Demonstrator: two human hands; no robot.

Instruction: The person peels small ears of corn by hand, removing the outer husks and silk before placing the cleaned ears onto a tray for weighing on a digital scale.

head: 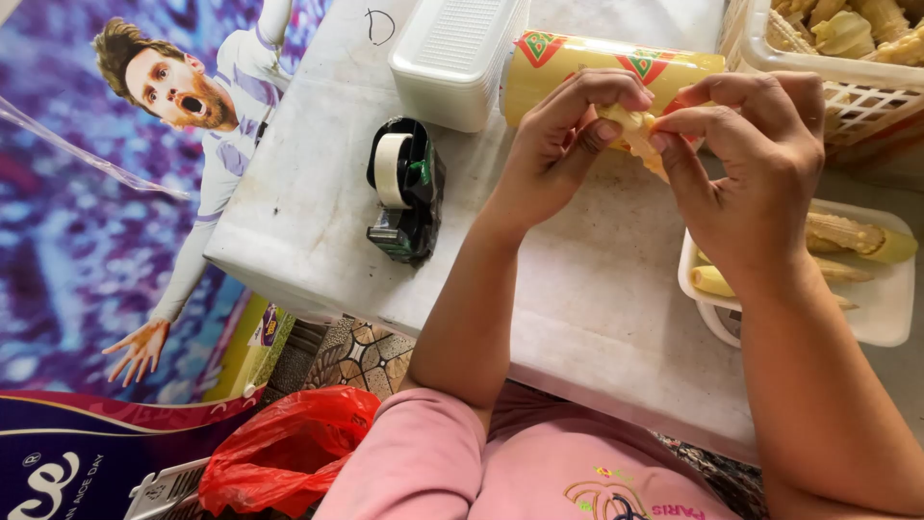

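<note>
Left hand (558, 144) and right hand (756, 169): both closed by the fingertips on one small pale yellow baby corn ear (630, 130), held above the white table (577, 308). Behind: yellow cylindrical roll of wrap (577, 67), white lidded plastic box (452, 58), black tape dispenser (404, 193). Right: white foam tray (885, 318), partly filled with a few corn ears; white lattice basket (857, 96), many ears left in it

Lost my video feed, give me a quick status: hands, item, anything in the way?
Left hand and right hand both pinching one baby corn. Held above table. Yellow roll just behind; nothing in the way.
</note>
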